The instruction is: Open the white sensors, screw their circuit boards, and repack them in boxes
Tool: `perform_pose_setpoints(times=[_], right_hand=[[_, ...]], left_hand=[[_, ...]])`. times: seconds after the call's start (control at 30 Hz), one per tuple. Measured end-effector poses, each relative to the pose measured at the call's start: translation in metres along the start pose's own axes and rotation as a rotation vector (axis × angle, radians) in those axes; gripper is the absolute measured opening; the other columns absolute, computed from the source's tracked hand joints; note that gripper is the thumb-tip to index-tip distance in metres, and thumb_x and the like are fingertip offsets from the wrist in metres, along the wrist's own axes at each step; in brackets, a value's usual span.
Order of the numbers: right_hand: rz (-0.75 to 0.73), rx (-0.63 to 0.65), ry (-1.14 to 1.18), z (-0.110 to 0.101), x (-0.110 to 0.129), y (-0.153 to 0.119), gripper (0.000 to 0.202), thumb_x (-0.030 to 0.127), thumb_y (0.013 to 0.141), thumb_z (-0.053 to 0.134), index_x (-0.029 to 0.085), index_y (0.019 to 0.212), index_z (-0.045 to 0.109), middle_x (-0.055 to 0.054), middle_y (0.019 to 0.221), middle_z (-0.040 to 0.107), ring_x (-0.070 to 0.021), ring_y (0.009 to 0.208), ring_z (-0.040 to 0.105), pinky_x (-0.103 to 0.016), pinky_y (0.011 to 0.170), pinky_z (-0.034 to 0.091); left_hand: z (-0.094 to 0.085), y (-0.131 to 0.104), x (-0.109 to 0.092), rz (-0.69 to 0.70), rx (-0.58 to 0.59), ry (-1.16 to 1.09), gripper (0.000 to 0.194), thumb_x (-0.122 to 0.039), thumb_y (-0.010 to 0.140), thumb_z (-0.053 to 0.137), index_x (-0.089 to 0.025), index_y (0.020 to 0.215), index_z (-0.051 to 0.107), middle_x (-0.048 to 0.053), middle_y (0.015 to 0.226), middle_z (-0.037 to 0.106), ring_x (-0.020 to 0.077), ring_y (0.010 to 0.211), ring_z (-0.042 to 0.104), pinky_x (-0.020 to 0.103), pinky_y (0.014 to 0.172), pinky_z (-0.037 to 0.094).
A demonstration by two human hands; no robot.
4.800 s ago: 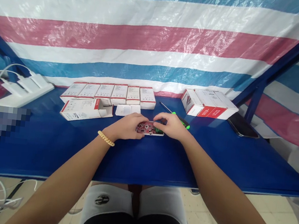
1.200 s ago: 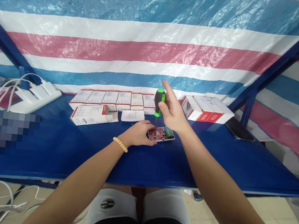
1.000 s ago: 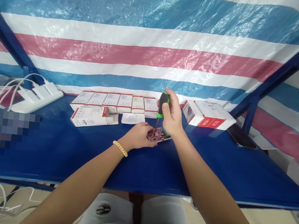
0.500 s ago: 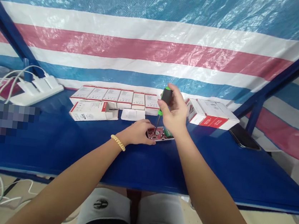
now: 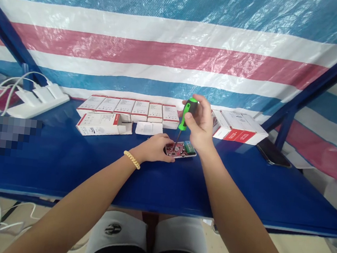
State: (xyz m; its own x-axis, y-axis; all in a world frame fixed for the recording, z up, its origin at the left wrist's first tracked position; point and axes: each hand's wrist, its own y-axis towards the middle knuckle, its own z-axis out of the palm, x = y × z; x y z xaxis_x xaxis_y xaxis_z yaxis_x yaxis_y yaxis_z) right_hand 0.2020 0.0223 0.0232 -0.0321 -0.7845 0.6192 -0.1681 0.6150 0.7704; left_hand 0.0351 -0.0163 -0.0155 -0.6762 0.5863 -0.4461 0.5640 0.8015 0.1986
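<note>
A small device with a red circuit board and a green part at its right end lies on the blue table. My left hand grips its left end between thumb and fingers. Above the board, my right hand is closed on a green and black screwdriver. The handle leans slightly to the right, and the shaft points down to the left part of the board. Whether the tip sits in a screw is too small to tell.
White and red boxes stand in a row behind, with an opened box and a white cover before them. More boxes and a black phone are at the right. A power strip lies on the left.
The screwdriver handle has tilted and turned, showing more green. My right hand has shifted slightly right, its fingers rearranged on the handle. My left hand keeps its hold.
</note>
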Motion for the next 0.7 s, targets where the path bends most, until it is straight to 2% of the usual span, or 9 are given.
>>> perform_pose_setpoints(times=[0.1,0.2,0.3,0.47,0.53,0.63,0.7], right_hand=[[-0.04,-0.176,-0.107,0.0051,0.0009,-0.0014,0.058,0.061,0.083,0.063,0.034,0.132,0.047,-0.006,0.116,0.061,-0.0245,0.104,0.064,-0.046,0.086,0.058],[-0.067,-0.269,-0.149,0.0051,0.0002,-0.002,0.053,0.057,0.083,0.066,0.031,0.127,0.05,-0.005,0.102,0.061,-0.0228,0.093,0.065,-0.046,0.083,0.059],[-0.053,-0.229,-0.122,0.0015,-0.0003,-0.0002,0.05,0.056,0.085,0.065,0.031,0.126,0.051,-0.004,0.094,0.062,-0.0217,0.086,0.065,-0.045,0.078,0.059],[0.021,0.006,0.014,-0.0023,0.0015,0.0042,0.055,0.062,0.085,0.061,0.035,0.131,0.047,-0.003,0.097,0.066,-0.0206,0.081,0.066,-0.042,0.068,0.059],[0.049,0.053,0.042,-0.0022,0.002,0.0042,0.057,0.064,0.085,0.059,0.035,0.132,0.045,-0.003,0.1,0.067,-0.0193,0.077,0.065,-0.04,0.063,0.058],[0.05,0.029,0.027,-0.002,0.0014,0.0019,0.055,0.065,0.088,0.053,0.036,0.134,0.043,-0.004,0.1,0.066,-0.019,0.076,0.065,-0.04,0.063,0.058],[0.015,-0.065,-0.03,-0.0026,0.0006,-0.0005,0.053,0.062,0.09,0.053,0.035,0.134,0.042,-0.005,0.102,0.064,-0.0197,0.079,0.065,-0.041,0.066,0.058]], left_hand=[[-0.0009,-0.0001,-0.0018,-0.007,0.001,-0.011,0.052,-0.052,0.07,0.077,-0.016,0.107,0.071,0.008,0.098,0.065,0.0249,0.089,0.062,0.036,0.08,0.049],[-0.0011,-0.0001,-0.0024,-0.019,0.009,-0.021,0.053,-0.052,0.068,0.078,-0.015,0.106,0.071,0.008,0.095,0.065,0.0244,0.087,0.062,0.035,0.078,0.049],[-0.0012,-0.0003,-0.0019,-0.012,0.01,-0.021,0.048,-0.052,0.068,0.079,-0.016,0.099,0.072,0.007,0.094,0.065,0.0239,0.085,0.062,0.034,0.077,0.048],[-0.0019,-0.0004,-0.002,0.006,0.012,-0.019,0.043,-0.051,0.069,0.078,-0.017,0.094,0.071,0.007,0.093,0.065,0.0233,0.085,0.061,0.034,0.076,0.048],[-0.0024,-0.0003,-0.0024,0.006,0.014,-0.018,0.044,-0.051,0.069,0.078,-0.017,0.095,0.071,0.007,0.094,0.065,0.0232,0.085,0.061,0.034,0.076,0.048],[-0.0028,-0.0005,-0.0024,0.004,0.021,-0.02,0.045,-0.052,0.07,0.077,-0.017,0.098,0.071,0.007,0.095,0.065,0.0232,0.085,0.062,0.033,0.076,0.048],[-0.0025,-0.0008,-0.0019,0.008,0.018,-0.014,0.046,-0.053,0.071,0.077,-0.017,0.098,0.071,0.008,0.096,0.065,0.0235,0.086,0.062,0.034,0.076,0.048]])
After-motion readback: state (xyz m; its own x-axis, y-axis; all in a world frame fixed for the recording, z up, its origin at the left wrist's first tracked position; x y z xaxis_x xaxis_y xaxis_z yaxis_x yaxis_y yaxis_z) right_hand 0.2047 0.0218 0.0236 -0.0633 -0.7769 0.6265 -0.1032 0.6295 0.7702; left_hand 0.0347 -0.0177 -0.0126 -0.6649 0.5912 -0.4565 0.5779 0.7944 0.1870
